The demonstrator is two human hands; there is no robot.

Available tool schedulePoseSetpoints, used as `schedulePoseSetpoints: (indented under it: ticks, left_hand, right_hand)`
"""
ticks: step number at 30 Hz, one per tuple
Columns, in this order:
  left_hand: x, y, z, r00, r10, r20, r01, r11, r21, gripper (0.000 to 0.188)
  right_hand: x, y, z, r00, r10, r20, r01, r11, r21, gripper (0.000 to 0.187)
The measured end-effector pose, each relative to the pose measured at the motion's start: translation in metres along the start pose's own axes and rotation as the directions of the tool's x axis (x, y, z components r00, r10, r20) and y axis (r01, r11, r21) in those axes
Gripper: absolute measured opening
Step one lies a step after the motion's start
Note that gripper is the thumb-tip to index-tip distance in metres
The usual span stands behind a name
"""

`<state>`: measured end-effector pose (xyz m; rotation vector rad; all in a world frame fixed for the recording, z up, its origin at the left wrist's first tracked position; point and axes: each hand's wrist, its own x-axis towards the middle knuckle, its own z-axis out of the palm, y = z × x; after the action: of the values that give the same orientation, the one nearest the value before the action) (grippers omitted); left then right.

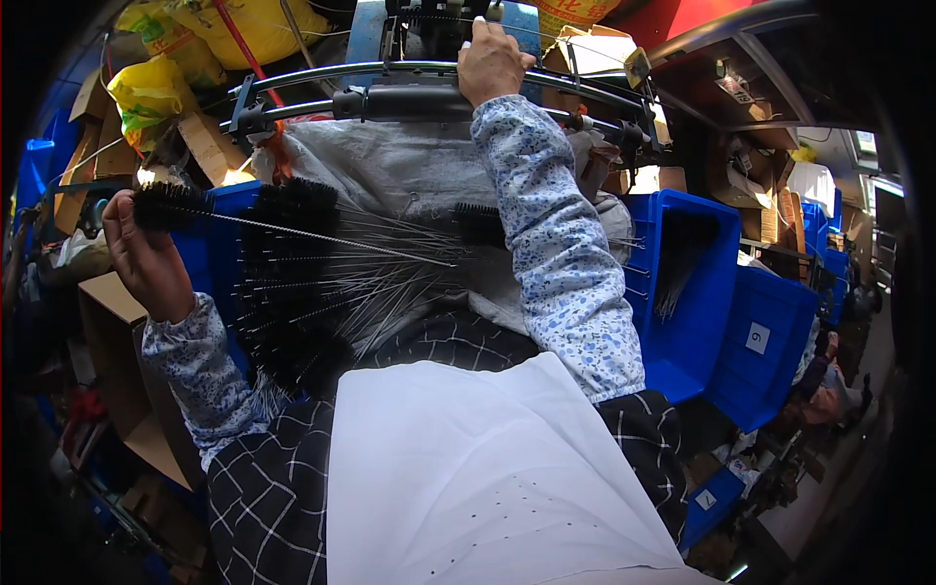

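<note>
My left hand [146, 255], raised at the left, is closed on the black bristle end of a wire-handled brush [174, 208]. The brush's thin twisted wire stem runs right, over a heap of similar brushes [292, 273] across my lap. In that heap the black bristle heads lie to the left and the bare wire stems fan to the right. My right hand [492, 63] reaches forward past a metal rail to a blue machine [367, 39]. Its fingers are bent in at the machine's front, and what they grip is hidden.
A curved double rail [390, 102] crosses in front of me above a whitish sheet [409, 161]. Blue bins [682, 292] stand at my right, one with wire pieces inside. Cardboard boxes [132, 366] are on my left, and yellow bags [151, 97] are piled at the far left.
</note>
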<state>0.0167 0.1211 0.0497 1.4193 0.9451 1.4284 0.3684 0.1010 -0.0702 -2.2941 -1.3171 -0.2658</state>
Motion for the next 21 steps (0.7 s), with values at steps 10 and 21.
schedulePoseSetpoints:
  ticks: [10, 21]
  left_hand:
    - [-0.006, -0.012, 0.008, 0.995, -0.096, 0.019, 0.096, 0.995, 0.014, 0.020]
    - [-0.012, -0.021, 0.046, 0.868, -0.248, 0.431, 0.281, 0.960, -0.013, 0.020]
  right_hand:
    - [0.009, 0.106, -0.021, 0.997, -0.028, 0.073, 0.028, 1.000, 0.003, 0.037]
    - [0.044, 0.154, -0.082, 0.883, -0.079, 0.464, 0.066, 0.997, 0.045, 0.029]
